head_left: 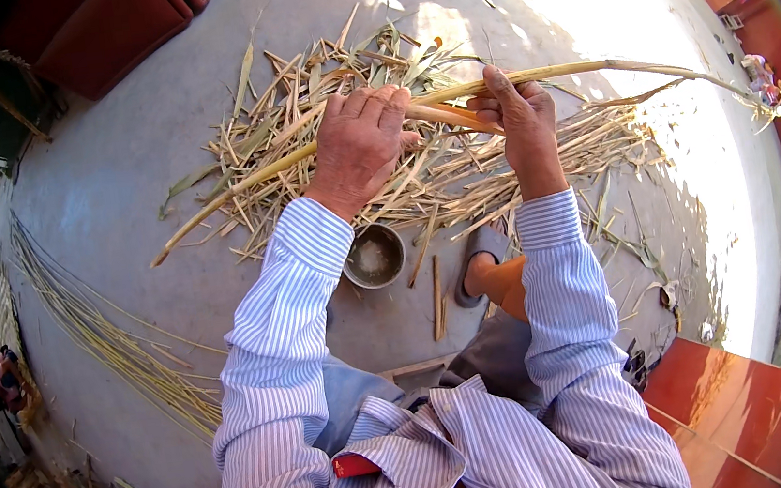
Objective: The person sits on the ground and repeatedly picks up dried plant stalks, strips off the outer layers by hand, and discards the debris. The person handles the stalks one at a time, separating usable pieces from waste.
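Note:
A long yellowish plant stalk (617, 65) runs across in front of me, its thick end low at the left and its thin, drooping tip at the right. My left hand (362, 148) is closed over it, palm down. Farther along, my right hand (524, 120) pinches it between thumb and fingers. An orange-brown strip of husk (453, 116) stretches between the hands, just under the stalk; how it joins the stalk is hidden by my fingers. Below both hands lies a loose heap of dry husks and leaves (251, 139) on the floor.
A round metal bowl (375, 257) stands on the concrete floor between the heap and my knees. Long thin stalks (136, 358) lie spread at the left. A grey slipper (482, 257) is on my foot. Dark red sofas (117, 43) stand far left; red tiles (722, 398) lie lower right.

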Available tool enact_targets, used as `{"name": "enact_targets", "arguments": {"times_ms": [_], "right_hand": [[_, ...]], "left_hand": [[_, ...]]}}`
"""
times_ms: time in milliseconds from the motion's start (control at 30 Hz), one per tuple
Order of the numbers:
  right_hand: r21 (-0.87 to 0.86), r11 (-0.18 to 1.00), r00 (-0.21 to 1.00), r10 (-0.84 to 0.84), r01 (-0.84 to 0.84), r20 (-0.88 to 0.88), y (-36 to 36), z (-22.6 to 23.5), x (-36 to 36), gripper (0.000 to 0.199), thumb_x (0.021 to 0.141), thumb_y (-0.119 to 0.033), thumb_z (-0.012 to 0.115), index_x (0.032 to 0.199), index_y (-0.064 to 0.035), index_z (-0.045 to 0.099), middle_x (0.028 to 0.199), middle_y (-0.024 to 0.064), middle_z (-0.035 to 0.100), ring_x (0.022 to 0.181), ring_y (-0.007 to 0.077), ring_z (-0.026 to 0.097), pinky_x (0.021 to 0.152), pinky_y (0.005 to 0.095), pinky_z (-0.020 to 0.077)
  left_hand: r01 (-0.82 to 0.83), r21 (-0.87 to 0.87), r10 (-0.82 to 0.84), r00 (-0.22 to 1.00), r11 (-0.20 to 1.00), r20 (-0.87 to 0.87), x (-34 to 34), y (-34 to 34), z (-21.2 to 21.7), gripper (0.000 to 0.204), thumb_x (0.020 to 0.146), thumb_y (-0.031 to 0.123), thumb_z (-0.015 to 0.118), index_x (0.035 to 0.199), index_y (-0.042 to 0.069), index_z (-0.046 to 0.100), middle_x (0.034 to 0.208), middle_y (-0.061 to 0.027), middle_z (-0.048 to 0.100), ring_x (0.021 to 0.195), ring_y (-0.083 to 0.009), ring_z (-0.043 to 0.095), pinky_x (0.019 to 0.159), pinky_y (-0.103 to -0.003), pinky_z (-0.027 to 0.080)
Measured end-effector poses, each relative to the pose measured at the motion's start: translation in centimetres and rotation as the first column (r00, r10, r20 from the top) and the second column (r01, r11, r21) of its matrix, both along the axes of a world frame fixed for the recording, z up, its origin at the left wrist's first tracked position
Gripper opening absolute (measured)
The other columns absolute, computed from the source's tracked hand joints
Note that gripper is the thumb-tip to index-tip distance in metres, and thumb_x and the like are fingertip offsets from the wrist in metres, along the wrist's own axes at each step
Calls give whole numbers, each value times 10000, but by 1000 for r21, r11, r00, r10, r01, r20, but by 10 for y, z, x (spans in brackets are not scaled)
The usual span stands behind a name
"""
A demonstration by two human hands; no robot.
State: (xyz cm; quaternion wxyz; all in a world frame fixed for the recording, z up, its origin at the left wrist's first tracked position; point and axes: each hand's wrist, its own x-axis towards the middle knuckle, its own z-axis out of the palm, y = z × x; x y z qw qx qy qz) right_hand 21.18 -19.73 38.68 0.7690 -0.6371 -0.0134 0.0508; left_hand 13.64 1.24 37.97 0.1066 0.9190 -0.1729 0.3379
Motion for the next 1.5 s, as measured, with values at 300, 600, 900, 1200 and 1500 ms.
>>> {"name": "enact_targets", "arguments": {"times_ms": [300,600,900,1200,1500], "right_hand": [[-71,997,984,-20,7,-176,6,-11,13,426,850,-354,741,925,56,649,795,97,683,632,116,655,507,176,482],[-193,981,988,-22,-9,-156,10,-23,14,443,837,-415,739,927,13,669,839,89,703,689,134,670,584,230,481],[108,994,994,44,-33,-101,24,-19,3,315,894,-277,699,997,16,643,838,61,680,738,118,659,594,199,482],[180,984,994,4,15,-106,-17,-17,22,223,934,-225,647,975,-8,620,845,81,685,708,97,642,596,174,506],[307,951,980,39,23,-193,0,-22,9,232,964,-258,583,949,-29,619,838,85,683,735,137,672,613,205,537]], "left_hand": [[-15,-612,76,994,791,73,10,25,19,176,781,126,756,912,52,664,782,-49,675,727,-215,641,682,-346,481],[-496,-186,527,830,848,185,28,77,12,357,882,390,652,1011,58,664,839,-90,680,807,-275,617,758,-409,441],[-27,-87,-11,913,996,-408,17,42,3,221,809,316,685,817,99,642,693,-74,611,745,-277,583,698,-402,375],[-222,-62,162,851,973,-499,-16,94,5,244,775,310,733,831,94,634,710,-74,639,751,-279,613,725,-414,395],[-257,-711,-365,716,655,-595,1,63,-3,237,860,250,722,884,16,690,699,-23,644,634,-74,555,576,-268,442]]}}
